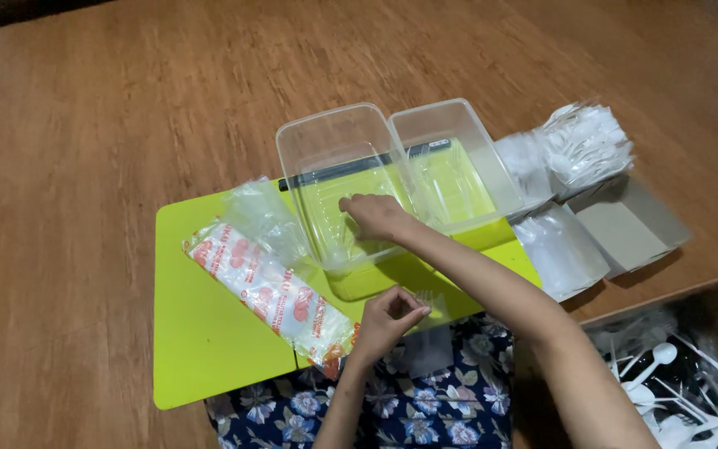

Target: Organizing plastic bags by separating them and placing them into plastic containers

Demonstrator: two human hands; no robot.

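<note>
Head view: right hand [373, 216] reaches into the left of 2 clear tubs [338, 183], fingers curled, perhaps touching a clear fork; left hand [388, 316] pinches a clear plastic fork [430, 299] above the green mat [201, 333].

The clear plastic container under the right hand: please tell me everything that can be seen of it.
The clear plastic container is a rectangular, see-through tub with rounded corners and a thickened rim, and it looks thin and glossy. It stands upright and open, with no lid on it, on the lime-green board, and the green shows through its base. Its right wall stands against a second clear tub of the same kind. The right hand reaches inside over its near part. Something clear and thin seems to lie at its near end.
</note>
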